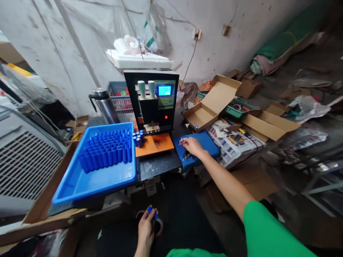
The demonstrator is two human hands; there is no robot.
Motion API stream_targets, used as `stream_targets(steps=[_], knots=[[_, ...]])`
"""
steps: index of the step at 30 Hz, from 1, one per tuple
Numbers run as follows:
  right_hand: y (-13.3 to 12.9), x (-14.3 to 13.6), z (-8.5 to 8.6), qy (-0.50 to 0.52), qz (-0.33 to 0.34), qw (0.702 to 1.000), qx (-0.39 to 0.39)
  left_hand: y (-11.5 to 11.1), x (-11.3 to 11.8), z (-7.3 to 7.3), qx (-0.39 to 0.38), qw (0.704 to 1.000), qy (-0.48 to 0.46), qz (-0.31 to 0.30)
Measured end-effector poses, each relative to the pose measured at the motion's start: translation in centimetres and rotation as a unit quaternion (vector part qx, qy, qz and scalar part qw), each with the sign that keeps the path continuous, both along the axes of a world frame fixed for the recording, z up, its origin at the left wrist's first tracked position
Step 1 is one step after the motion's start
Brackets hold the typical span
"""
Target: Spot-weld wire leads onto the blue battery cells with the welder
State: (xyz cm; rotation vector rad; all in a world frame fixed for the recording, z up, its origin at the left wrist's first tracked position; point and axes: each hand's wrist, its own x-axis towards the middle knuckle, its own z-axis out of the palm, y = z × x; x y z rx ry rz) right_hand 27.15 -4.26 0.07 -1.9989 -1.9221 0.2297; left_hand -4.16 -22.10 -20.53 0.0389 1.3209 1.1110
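My left hand (146, 228), low in front of my lap, is closed around a blue cylindrical battery cell (150, 210); the fingers hide most of it. My right hand (193, 146) reaches forward over a blue cloth-like pad (206, 142). Its fingertips are pinched together at a pile of small white and red parts (182, 140), and whatever lies between them is too small to make out. Small dark pieces with metal ends (187, 155) lie just below that hand. Between the hands and the wall stands a black spot-welding machine (150, 107) with a lit blue screen.
A blue tray (107, 178) at left holds rows of upright blue cells (107, 151). A few more cells (138, 137) stand on an orange board (155, 144) before the machine. A steel flask (104, 105) stands behind the tray. Open cardboard boxes (214, 101) clutter the right side.
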Motion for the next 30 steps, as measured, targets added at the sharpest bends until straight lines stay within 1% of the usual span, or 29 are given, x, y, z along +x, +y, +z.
stream_targets(steps=[2, 5, 9, 12, 14, 15, 17, 18, 19, 20, 23, 26, 28, 29, 30], knots=[[1.4, -0.8, -0.2, -0.037, 0.014, 0.999, -0.027, -0.6, -0.2, -0.1, -0.002, 1.000, 0.006, 0.003], [2.6, -1.4, -0.4, -0.069, 0.032, 0.995, -0.057, -1.1, -0.9, -0.1, 0.006, 1.000, 0.020, 0.001], [2.9, -1.7, -0.6, -0.088, 0.053, 0.992, -0.076, -1.4, -2.1, -0.3, 0.033, 0.997, 0.063, -0.025], [2.8, -1.8, -0.9, -0.087, 0.054, 0.993, -0.063, -1.4, -2.5, 0.1, 0.063, 0.989, 0.118, -0.066], [2.7, -1.7, -1.2, -0.058, 0.050, 0.996, -0.038, -1.3, -2.3, 0.8, 0.084, 0.978, 0.162, -0.099], [2.8, -1.5, -1.4, -0.026, 0.041, 0.999, -0.023, -1.2, -2.0, 1.4, 0.095, 0.973, 0.178, -0.113], [3.0, -0.9, -1.6, 0.084, 0.016, 0.996, 0.008, -1.0, -1.4, 2.9, 0.120, 0.967, 0.183, -0.131], [3.2, -0.4, -1.6, 0.157, 0.002, 0.987, 0.029, -0.8, -1.0, 3.7, 0.137, 0.965, 0.176, -0.137], [3.5, 0.1, -1.5, 0.234, -0.010, 0.971, 0.053, -0.6, -0.6, 4.6, 0.155, 0.962, 0.170, -0.144], [3.7, 0.7, -1.4, 0.310, -0.022, 0.947, 0.078, -0.4, -0.1, 5.4, 0.174, 0.959, 0.167, -0.152], [4.0, 2.5, -0.8, 0.500, -0.066, 0.854, 0.131, 0.5, 1.1, 8.1, 0.221, 0.940, 0.189, -0.178], [3.8, 3.7, 0.0, 0.621, -0.106, 0.762, 0.149, 1.5, 2.1, 10.8, 0.257, 0.923, 0.219, -0.183], [3.5, 4.0, 0.6, 0.662, -0.109, 0.723, 0.168, 2.3, 2.7, 12.7, 0.280, 0.912, 0.241, -0.179], [3.3, 3.9, 0.9, 0.671, -0.105, 0.712, 0.176, 2.7, 2.9, 13.8, 0.294, 0.905, 0.253, -0.177], [3.0, 3.7, 1.1, 0.674, -0.100, 0.708, 0.182, 3.1, 3.2, 14.9, 0.310, 0.896, 0.268, -0.174]])
